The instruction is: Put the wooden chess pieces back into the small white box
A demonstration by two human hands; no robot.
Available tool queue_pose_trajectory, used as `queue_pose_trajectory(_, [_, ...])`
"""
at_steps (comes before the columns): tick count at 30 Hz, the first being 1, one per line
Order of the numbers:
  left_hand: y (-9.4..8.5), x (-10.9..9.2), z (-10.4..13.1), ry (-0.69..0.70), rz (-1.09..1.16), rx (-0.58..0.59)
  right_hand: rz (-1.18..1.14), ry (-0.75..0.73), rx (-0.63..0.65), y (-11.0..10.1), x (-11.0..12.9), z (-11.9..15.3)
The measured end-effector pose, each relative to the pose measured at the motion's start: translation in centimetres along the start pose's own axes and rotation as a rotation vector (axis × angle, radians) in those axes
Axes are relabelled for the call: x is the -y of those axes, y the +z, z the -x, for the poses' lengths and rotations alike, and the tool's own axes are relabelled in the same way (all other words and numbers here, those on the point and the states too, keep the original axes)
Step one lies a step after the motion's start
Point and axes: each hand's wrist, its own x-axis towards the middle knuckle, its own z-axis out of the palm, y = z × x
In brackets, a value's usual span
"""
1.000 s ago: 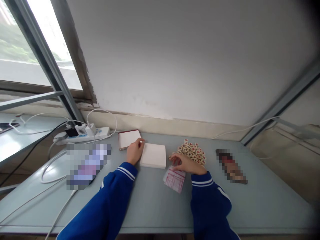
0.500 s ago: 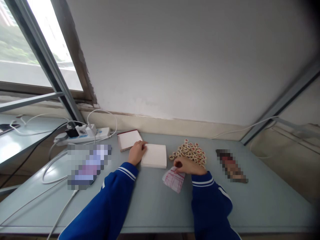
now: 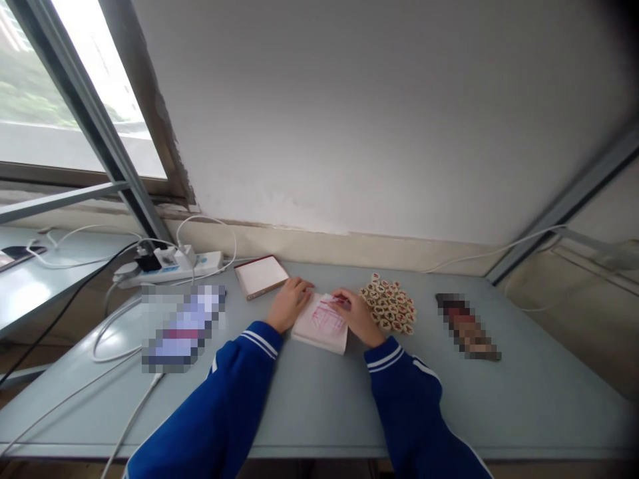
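Observation:
A white open box (image 3: 319, 343) sits on the grey-blue table between my hands. My left hand (image 3: 290, 303) rests against its left edge with the fingers bent over the far corner. In my right hand (image 3: 355, 315), pinched at its far edge, is a thin sheet with red lines (image 3: 327, 317), which lies over the box. To the right of that hand is a pile of round wooden pieces (image 3: 389, 305) with red and black characters. A box lid (image 3: 262, 276) with a white inside and dark red rim lies behind my left hand.
At the left are a power strip (image 3: 200, 265) with plugs, white cables and a blurred phone-like object (image 3: 187, 329). Another blurred dark object (image 3: 466, 326) lies at the right. A wall (image 3: 339, 159) stands behind the table, with metal posts on both sides.
My right hand has moved left and away from me, bringing the sheet from the table onto the white box. The box has turned slightly and sits a little nearer.

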Motion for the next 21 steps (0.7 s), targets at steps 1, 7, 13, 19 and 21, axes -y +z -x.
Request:
queue_pose_trajectory(1, [-0.2,-0.2,0.0,0.016,0.002,-0.014,0.015,-0.020,0.012,0.3,-0.1,0.0])
queue_pose_trajectory(7, [-0.6,-0.5,-0.1,0.116,-0.020,0.085,0.018,-0.134,0.084,0.9,-0.7,0.0])
queue_pose_trajectory(13, [-0.5,-0.6,-0.1,0.138,-0.068,0.156,0.066,-0.137,0.100,1.1,-1.0,0.0])
queue_pose_trajectory(19, [-0.4,-0.5,0.0,0.130,-0.123,0.138,0.157,-0.162,0.120,1.2,-1.1,0.1])
queue_pose_trajectory(21, [-0.4,-0.5,0.0,0.113,-0.124,0.119,0.270,-0.169,0.111,1.1,-0.9,0.1])
